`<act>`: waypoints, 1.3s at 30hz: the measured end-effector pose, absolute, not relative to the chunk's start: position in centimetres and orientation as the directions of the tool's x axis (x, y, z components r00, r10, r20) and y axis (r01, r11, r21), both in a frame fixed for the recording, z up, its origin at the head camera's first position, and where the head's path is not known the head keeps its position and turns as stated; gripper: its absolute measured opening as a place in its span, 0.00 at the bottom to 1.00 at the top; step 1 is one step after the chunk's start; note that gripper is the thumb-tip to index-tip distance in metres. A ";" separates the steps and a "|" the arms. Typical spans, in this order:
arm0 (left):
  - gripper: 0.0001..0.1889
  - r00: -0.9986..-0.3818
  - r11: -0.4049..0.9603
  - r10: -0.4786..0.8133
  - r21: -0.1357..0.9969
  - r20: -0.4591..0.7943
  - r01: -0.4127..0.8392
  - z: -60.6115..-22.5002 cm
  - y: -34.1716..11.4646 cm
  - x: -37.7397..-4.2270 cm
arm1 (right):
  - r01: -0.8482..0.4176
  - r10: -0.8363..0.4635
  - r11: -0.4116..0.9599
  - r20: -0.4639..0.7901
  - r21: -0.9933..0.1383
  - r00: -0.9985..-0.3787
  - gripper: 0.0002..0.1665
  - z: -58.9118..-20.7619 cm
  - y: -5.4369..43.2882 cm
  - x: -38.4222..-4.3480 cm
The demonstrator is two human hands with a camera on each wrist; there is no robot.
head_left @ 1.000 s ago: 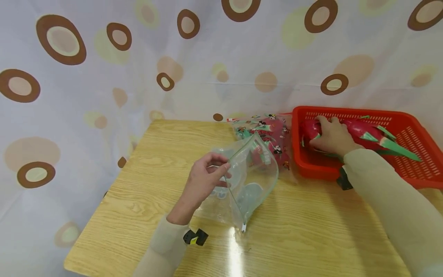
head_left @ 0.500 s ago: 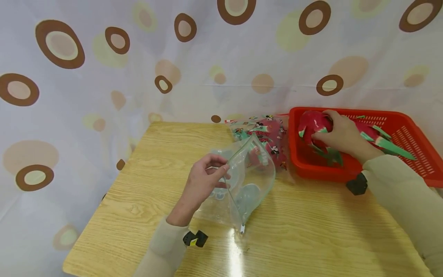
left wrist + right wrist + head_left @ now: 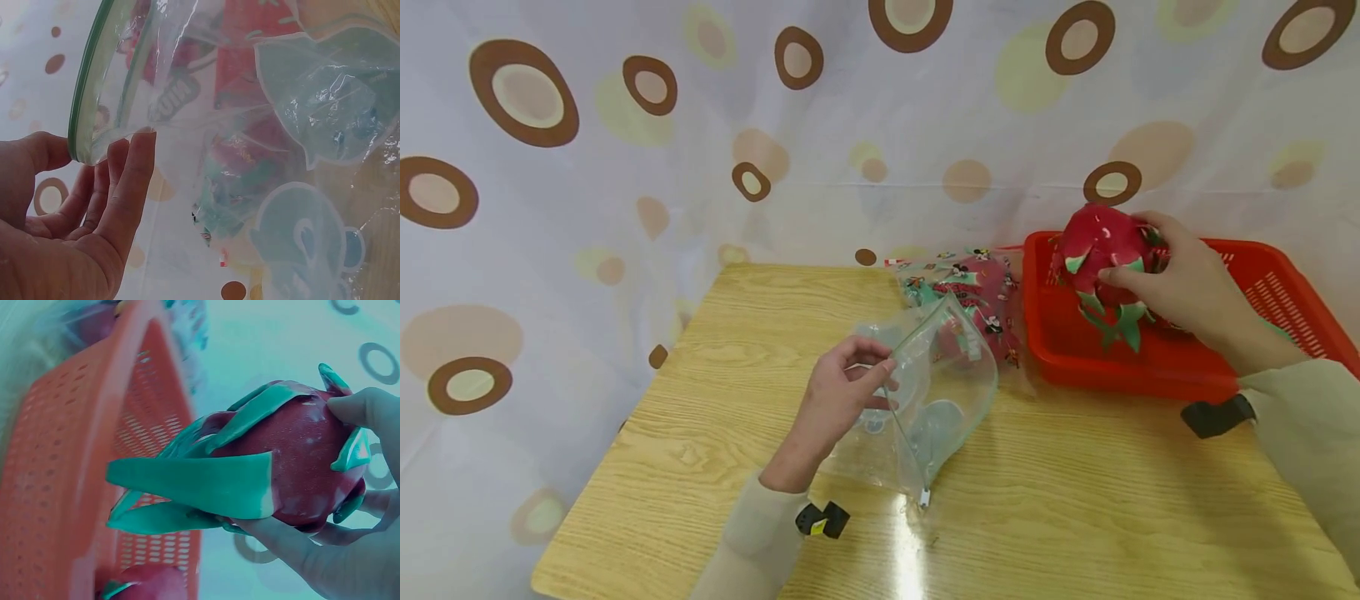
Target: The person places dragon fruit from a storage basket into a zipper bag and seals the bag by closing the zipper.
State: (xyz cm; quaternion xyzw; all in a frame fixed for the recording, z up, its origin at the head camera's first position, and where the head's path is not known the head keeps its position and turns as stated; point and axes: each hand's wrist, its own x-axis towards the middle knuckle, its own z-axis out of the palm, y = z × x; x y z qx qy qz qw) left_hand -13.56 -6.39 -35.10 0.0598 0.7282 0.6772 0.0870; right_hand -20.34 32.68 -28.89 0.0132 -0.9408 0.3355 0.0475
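Note:
My left hand (image 3: 846, 387) pinches the rim of a clear zip bag (image 3: 940, 417), whose mouth gapes to the right. In the left wrist view, thumb and fingers meet at the bag's green zip strip (image 3: 84, 94), and pale blue cartoon prints (image 3: 325, 94) show on the plastic. My right hand (image 3: 1198, 279) grips a red dragon fruit (image 3: 1105, 242) with green leaf tips, held above the red basket (image 3: 1075, 371). From the right wrist, fingers and thumb wrap the round end of the fruit (image 3: 306, 456) while its long green leaves point toward the basket.
Another dragon fruit (image 3: 153, 584) lies in the basket, mostly hidden behind my right hand in the head view. A printed clear bag (image 3: 992, 287) with red and green contents rests left of the basket. The wooden table (image 3: 700, 367) meets a patterned cloth (image 3: 850, 125) behind.
My right hand has taken hold of the dragon fruit and raised it from inside the basket to above it. My left hand stays at the bag's rim.

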 end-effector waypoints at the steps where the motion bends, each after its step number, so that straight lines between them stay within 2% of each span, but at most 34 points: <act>1: 0.11 -0.978 0.076 0.204 0.997 -0.046 -0.030 -35.1 -6.4 -13.5 | -0.053 0.013 0.759 0.097 -0.649 -0.995 0.50 -28.6 32.7 -20.2; 7: 0.11 -0.978 0.068 0.204 0.997 -0.049 -0.036 -35.2 -6.4 -13.5 | -0.036 0.034 0.628 0.075 -0.777 -0.997 0.49 -27.1 32.2 -19.2; 12: 0.11 -0.977 0.064 0.206 0.997 -0.054 -0.042 -35.4 -6.3 -13.6 | -0.089 0.005 0.482 0.105 -0.872 -0.994 0.44 -26.5 31.4 -17.8; 15: 0.11 -0.978 0.060 0.202 0.997 -0.057 -0.046 -35.4 -6.2 -13.6 | -0.134 -0.027 0.335 0.133 -0.932 -0.991 0.41 -26.4 30.7 -17.1; 18: 0.13 -0.977 0.062 0.207 0.997 -0.051 -0.039 -35.5 -6.1 -13.5 | -0.160 -0.076 0.109 0.152 -0.981 -0.985 0.38 -26.5 29.9 -16.5; 21: 0.13 -0.976 0.074 0.215 0.997 -0.049 -0.034 -35.5 -6.0 -13.4 | -0.149 -0.111 -0.102 0.160 -0.984 -0.981 0.34 -26.3 29.0 -16.1; 24: 0.13 -0.974 0.086 0.220 0.996 -0.050 -0.031 -35.5 -5.9 -13.4 | -0.136 -0.134 -0.210 0.167 -0.968 -0.977 0.31 -26.2 28.0 -15.7; 30: 0.13 -0.973 0.120 0.224 0.992 -0.050 -0.024 -35.4 -5.7 -13.3 | -0.120 -0.206 -0.327 0.194 -0.937 -0.959 0.31 -26.5 26.1 -14.5; 33: 0.14 -0.972 0.123 0.230 0.992 -0.046 -0.018 -35.4 -5.5 -13.3 | -0.106 -0.206 -0.344 0.185 -0.933 -0.961 0.31 -27.0 25.2 -13.9; 39: 0.17 -0.966 0.092 0.249 0.995 -0.066 -0.044 -35.5 -5.1 -13.4 | -0.028 -0.163 -0.264 0.073 -0.964 -0.984 0.33 -28.3 23.5 -12.9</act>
